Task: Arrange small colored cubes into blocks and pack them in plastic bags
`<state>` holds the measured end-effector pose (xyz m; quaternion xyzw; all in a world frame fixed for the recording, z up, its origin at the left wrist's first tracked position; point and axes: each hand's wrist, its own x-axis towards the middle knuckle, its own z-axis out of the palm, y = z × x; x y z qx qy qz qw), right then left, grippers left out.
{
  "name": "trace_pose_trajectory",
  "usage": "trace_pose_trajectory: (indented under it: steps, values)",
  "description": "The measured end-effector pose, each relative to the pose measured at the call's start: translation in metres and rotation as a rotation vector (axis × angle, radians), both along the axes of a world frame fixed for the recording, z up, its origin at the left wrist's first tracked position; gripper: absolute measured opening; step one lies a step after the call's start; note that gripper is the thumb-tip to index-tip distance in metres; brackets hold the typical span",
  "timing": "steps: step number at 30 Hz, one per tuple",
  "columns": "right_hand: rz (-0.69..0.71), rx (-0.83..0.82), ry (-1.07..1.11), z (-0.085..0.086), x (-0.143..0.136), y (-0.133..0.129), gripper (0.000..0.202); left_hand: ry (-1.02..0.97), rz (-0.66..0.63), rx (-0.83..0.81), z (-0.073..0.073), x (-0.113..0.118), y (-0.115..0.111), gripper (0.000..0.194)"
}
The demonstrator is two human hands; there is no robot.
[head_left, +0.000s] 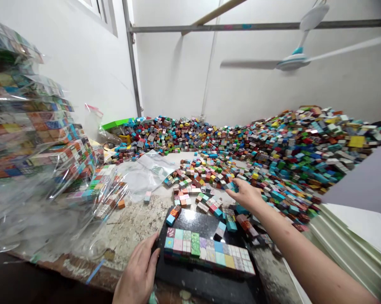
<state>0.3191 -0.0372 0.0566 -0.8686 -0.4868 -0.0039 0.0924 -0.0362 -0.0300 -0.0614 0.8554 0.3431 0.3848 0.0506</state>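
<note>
My left hand [138,270] rests against the left edge of a black slab [206,282], its fingers stretched and nothing visible in them. On the slab lies a double row of small patterned blocks [209,251], set side by side. A few loose blocks sit behind that row, among them a grey and blue block [220,230] and an orange and blue block [173,215]. My right hand [245,195] reaches over the slab to the loose blocks beyond it. Its thumb and a finger are apart near several blocks; the other fingers are partly hidden.
A large heap of mixed blocks [291,147] spreads across the back and right. Bagged blocks [35,122] are stacked high at the left, with a clear plastic bag [146,173] beside them. A pale stack of sheets [351,249] stands right; a fan [293,61] hangs above.
</note>
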Motion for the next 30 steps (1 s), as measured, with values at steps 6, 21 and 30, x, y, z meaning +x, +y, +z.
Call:
trace_pose_trajectory:
  steps: [6, 21, 30]
  values:
    - [0.293, 0.129, 0.211, 0.022, -0.072, -0.069, 0.051, -0.021, 0.007, -0.065, 0.014, -0.001, -0.005, 0.043]
    - [0.586, 0.203, 0.221, -0.027, -0.112, -0.103, 0.055, 0.405, -0.337, 0.116, 0.072, 0.030, -0.016, 0.056]
    - [0.602, 0.212, 0.270, -0.022, -0.119, -0.093, 0.032, 0.358, -0.355, 0.100, 0.069, 0.030, -0.015, 0.054]
